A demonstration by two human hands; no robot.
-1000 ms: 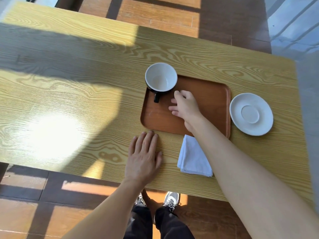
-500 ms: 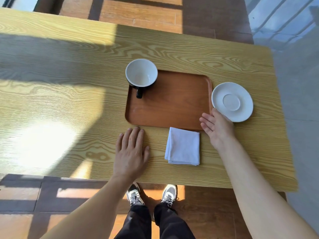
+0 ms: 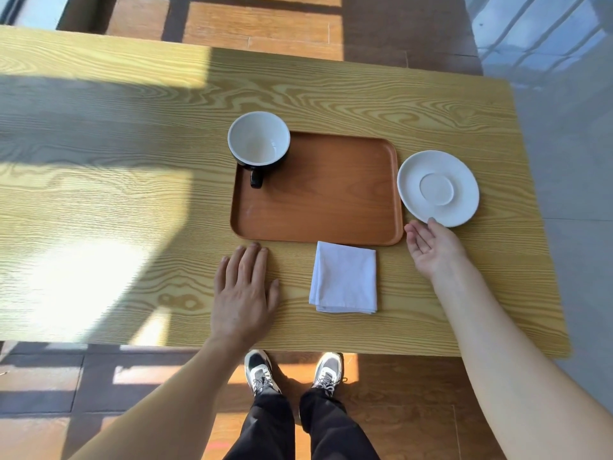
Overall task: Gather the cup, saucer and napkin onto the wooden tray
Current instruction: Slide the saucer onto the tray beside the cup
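Sunlit yellow wooden table [image 3: 99, 194] over a brown plank floor holds a wooden tray [image 3: 328, 207], with a black, white-lined cup [image 3: 259, 141] standing in its far left corner. Just right of the tray lies a white saucer [image 3: 438, 188]; a folded white napkin [image 3: 345, 282] rests on the table touching the tray's near edge. Left hand [image 3: 243, 293] lies flat, fingers together, near the tray, while the right hand [image 3: 431, 249] is open, palm turned up, one fingertip touching the saucer's near rim.

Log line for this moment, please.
cup: on wooden tray, far-left corner | saucer: on table, right of tray | napkin: on table | right hand: open, at saucer's near edge | left hand: flat on table
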